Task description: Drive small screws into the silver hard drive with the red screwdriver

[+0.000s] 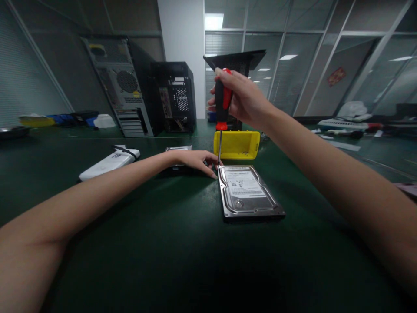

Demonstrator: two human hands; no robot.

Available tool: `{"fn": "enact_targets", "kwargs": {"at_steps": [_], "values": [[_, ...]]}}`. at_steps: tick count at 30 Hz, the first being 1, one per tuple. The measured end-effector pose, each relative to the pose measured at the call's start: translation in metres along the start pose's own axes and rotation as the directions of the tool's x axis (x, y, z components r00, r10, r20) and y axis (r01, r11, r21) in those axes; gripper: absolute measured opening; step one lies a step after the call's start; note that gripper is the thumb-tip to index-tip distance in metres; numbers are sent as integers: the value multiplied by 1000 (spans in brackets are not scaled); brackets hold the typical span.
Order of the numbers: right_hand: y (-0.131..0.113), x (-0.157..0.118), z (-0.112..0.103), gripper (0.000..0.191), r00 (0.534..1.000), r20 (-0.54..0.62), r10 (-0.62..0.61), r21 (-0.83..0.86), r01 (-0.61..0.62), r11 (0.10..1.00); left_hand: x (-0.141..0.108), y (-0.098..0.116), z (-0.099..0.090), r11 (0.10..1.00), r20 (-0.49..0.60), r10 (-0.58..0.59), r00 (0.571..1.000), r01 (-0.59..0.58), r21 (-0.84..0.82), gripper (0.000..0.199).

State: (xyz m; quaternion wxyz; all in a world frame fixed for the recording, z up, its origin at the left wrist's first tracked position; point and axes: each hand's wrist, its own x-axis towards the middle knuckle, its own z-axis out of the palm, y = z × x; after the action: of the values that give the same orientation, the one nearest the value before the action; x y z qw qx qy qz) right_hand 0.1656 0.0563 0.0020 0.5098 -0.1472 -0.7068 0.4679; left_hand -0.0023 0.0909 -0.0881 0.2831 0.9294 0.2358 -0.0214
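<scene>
A silver hard drive (245, 187) with a white label lies flat on the green table (182, 252). My right hand (243, 95) is closed round the black and red handle of a screwdriver (223, 106). The screwdriver stands nearly upright, its tip at the drive's far left corner. Beside that corner is my left hand (200, 161), its fingers bent, with the thumb near the drive's left edge. Whether its fingertips pinch anything is hidden. Partly behind my left wrist lies a second drive (179, 148).
A yellow tray (236, 144) with small screws is behind the drive. To the left lies a white device (110, 164) with a black strap. Computer cases (140, 87) stand at the back left. Another dark case (241, 61) is behind my right hand.
</scene>
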Motion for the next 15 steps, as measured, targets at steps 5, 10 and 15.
{"fn": "enact_targets", "kwargs": {"at_steps": [5,10,15], "values": [[0,-3,4,20,999,29,-45,-45,46,998,0,4,1,1000,-14,-26,1000,27,8,51],[1,-6,10,12,997,17,-71,-10,71,997,0,5,1,1000,-15,-22,1000,22,-1,50],[0,-4,9,24,999,10,32,45,-33,998,0,4,1,1000,-14,-16,1000,16,4,51]]}}
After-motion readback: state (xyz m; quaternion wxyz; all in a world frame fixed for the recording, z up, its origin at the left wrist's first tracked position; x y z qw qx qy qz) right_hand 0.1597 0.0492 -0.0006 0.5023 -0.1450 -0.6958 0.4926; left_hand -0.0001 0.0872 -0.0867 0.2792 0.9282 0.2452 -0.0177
